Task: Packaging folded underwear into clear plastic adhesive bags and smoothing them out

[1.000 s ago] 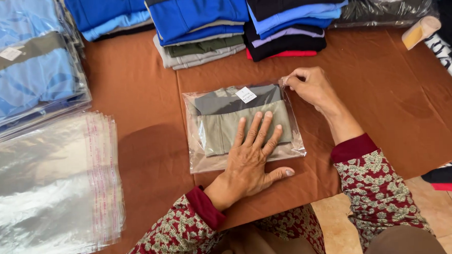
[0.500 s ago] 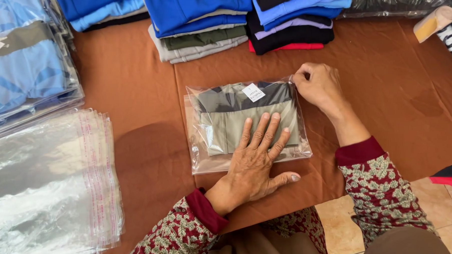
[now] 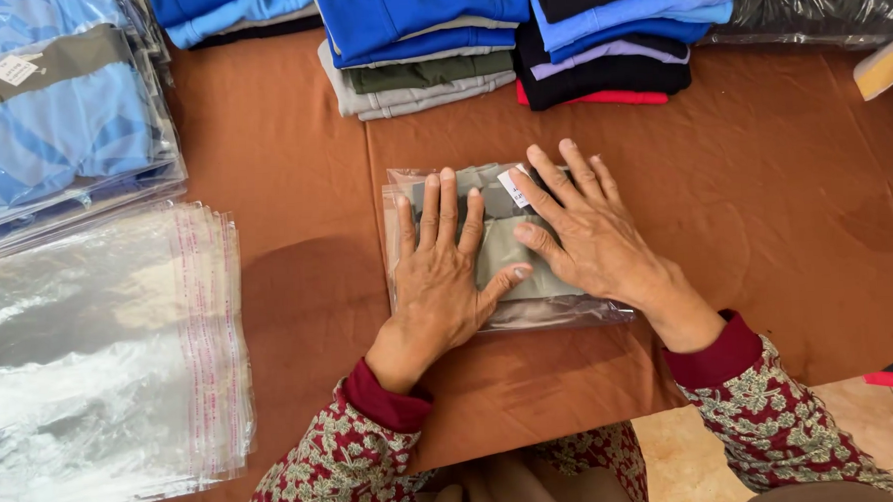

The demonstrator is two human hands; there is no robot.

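bagged cloth (image 3: 511,269) lies mid table (image 3: 762,220), under both hands. left hand (image 3: 443,281), right hand (image 3: 590,241) flat, fingers spread, pressing, gripping nothing. looks soft, light, bag slippery. best grab by edges.

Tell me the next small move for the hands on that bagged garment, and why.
Probably sweep both palms outward to press air out: the left hand and right hand lie flat on the clear bag holding a folded grey-green garment, and the plastic looks puffy at its lower edge.

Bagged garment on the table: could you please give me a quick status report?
Both hands flat, left hand and right hand pressing the bagged garment. It lies flat on the brown table. Nothing on top but the hands.
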